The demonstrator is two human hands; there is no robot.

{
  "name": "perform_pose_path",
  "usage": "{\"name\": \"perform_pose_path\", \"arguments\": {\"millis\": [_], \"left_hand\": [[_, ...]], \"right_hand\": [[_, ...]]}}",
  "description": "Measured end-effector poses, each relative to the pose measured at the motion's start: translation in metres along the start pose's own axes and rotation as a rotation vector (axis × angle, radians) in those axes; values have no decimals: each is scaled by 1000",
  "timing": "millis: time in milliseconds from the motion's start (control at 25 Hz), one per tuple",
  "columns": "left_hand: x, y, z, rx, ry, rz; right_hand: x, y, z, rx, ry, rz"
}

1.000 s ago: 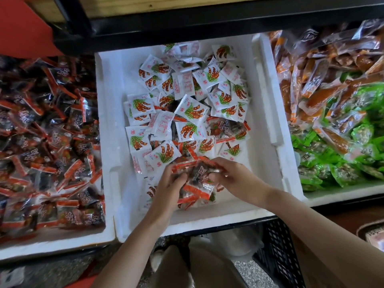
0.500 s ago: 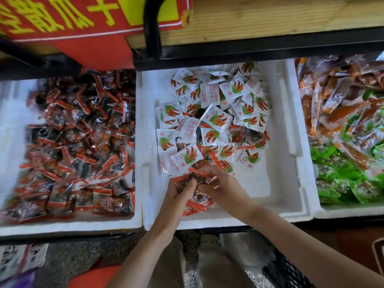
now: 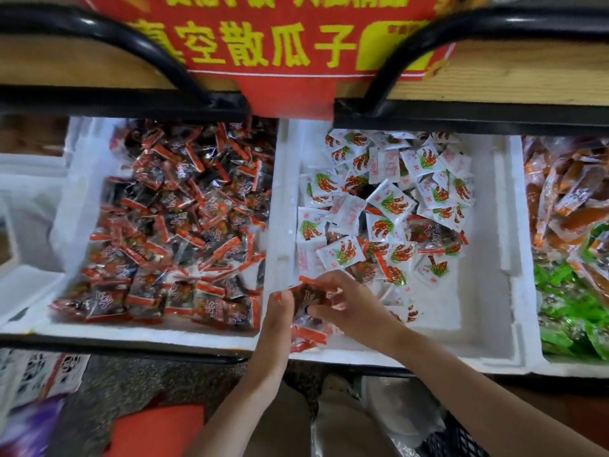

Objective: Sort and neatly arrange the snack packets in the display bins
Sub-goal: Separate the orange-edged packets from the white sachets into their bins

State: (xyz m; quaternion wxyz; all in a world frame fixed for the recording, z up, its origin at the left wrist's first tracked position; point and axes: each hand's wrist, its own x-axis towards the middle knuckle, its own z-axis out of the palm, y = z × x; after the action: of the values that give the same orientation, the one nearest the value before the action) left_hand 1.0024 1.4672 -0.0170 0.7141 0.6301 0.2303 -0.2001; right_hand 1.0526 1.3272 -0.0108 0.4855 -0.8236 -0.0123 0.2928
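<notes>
Left hand (image 3: 277,313) grips dark red-edged packets (image 3: 308,296) | right hand (image 3: 351,306) pinches the same bunch from 3 o'clock | bunch at 7 o'clock corner of middle bin (image 3: 478,308) | white packets (image 3: 392,202) heaped toward 12 o'clock

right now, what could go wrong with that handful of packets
The left hand and right hand hold a loose bunch of dark packets near the bin's front rim; some could slip to the floor. Other dark ones lie among white packets and may be missed.
</notes>
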Motion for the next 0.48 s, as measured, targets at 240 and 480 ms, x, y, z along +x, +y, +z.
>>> {"name": "perform_pose_path", "arguments": {"millis": [240,480], "left_hand": [[11,30,-92,-53,391,90],[53,61,-205,772,417,174]], "right_hand": [[39,-51,54,199,150,14],[94,-89,94,-110,138,-28]]}}
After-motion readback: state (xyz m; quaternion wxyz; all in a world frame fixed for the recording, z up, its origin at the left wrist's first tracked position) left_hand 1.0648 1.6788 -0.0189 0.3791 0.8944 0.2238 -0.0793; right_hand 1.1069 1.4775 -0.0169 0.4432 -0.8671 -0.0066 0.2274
